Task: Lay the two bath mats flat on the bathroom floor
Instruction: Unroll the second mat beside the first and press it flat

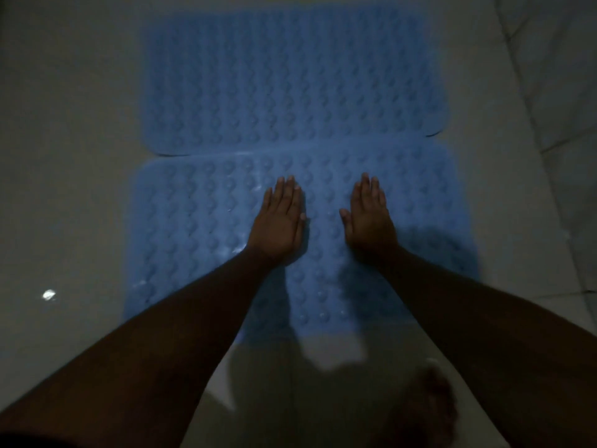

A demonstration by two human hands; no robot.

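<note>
Pale floor tiles (64,156) fill my dim view. My left hand (279,221) and right hand (370,221) lie flat, fingers straight, on the near blue mat (193,227) at centre frame; the far mat (290,82) lies above, its edge overlapping the near one.

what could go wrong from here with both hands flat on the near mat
1. The near right corner of the far bath mat looks slightly lifted, so it may not lie flat.
2. The left hand and right hand press the near bath mat; a forward push could ride it over the far one.
3. A glint on the tile floor may be water, so mats might slide.
</note>
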